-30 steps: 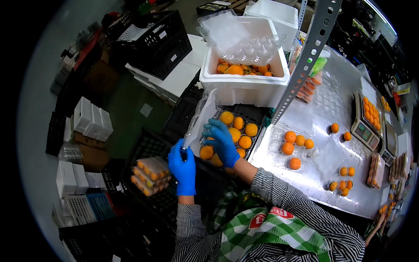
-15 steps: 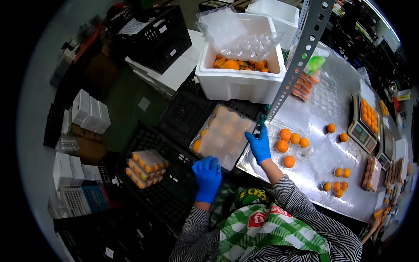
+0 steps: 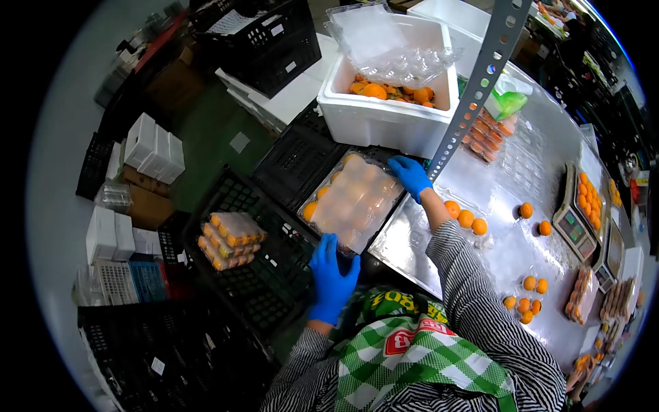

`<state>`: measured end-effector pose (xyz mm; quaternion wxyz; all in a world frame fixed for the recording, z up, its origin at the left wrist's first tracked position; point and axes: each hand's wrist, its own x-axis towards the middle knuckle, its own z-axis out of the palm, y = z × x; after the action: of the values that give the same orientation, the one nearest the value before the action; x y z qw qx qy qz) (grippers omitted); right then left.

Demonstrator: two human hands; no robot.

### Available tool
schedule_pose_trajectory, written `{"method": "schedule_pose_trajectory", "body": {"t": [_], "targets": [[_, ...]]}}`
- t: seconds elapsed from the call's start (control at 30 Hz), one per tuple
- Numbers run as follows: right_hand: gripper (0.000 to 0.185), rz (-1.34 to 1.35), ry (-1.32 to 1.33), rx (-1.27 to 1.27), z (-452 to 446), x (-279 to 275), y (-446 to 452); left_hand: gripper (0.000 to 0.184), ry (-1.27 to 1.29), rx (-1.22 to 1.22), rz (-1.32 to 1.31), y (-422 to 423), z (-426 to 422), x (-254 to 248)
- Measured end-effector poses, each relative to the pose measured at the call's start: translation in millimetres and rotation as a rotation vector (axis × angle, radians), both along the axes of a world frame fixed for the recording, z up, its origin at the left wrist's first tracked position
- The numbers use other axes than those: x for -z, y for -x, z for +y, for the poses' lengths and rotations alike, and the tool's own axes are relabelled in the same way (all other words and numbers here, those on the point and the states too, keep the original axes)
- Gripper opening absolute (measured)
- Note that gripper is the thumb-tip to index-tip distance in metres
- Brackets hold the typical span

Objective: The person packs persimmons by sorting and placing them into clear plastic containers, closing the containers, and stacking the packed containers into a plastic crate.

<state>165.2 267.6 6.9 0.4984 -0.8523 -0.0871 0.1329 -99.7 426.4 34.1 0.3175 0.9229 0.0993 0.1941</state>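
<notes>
A clear plastic pack of oranges (image 3: 357, 202) with a whitish sheet over the fruit lies in front of me on a black crate. My left hand (image 3: 333, 281), in a blue glove, is at the near edge of this pack, its fingers stretched out and the thumb apart. At the far right corner rests my right hand (image 3: 412, 177), also gloved in blue, with fingers extended along the edge. The right fingertips look in contact with the pack. Just right of that hand, loose oranges (image 3: 466, 218) sit on the metal table, partly hidden by my right forearm.
Stacked orange packs (image 3: 230, 240) lie in a black crate (image 3: 268, 292) at left. A white foam box (image 3: 384, 127) holding oranges stands beyond. A perforated metal post (image 3: 473, 103) rises beside the metal table (image 3: 419, 254). Scales (image 3: 575, 223) stand at right.
My right hand has gone from the pack's right side to its far right corner. The left fingers, bunched before, are now spread. The camera view has shifted slightly.
</notes>
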Motion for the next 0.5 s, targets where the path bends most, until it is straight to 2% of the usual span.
{"method": "schedule_pose_trajectory", "body": {"t": [0.03,0.07,0.1,0.17,0.27,0.37,0.43,0.5], "targets": [[0.045,-0.049,-0.047,0.069,0,-2,8,0.069,-0.082,0.003,0.012,-2,-2,-7],[0.041,-0.104,-0.189,0.244,2,-1,18,0.07,-0.164,0.006,0.024,-4,-4,-18],[0.038,-0.193,-0.255,0.271,-1,4,25,0.071,-0.245,0.007,0.034,-8,-5,-25],[0.033,-0.37,-0.394,0.318,-8,19,39,0.063,-0.229,-0.051,0.008,-14,-4,-26],[0.025,-0.726,-0.108,0.117,-5,14,81,0.048,-0.186,-0.133,-0.067,-23,4,-31],[0.037,-0.879,0.151,-0.244,9,-4,104,0.045,-0.216,-0.138,-0.072,-26,7,-41],[0.046,-0.845,0.367,-0.497,30,-29,109,0.043,-0.241,-0.143,-0.074,-23,8,-42],[0.05,-0.804,0.446,-0.565,42,-21,107,0.041,-0.272,-0.138,-0.074,-21,9,-42]]}}
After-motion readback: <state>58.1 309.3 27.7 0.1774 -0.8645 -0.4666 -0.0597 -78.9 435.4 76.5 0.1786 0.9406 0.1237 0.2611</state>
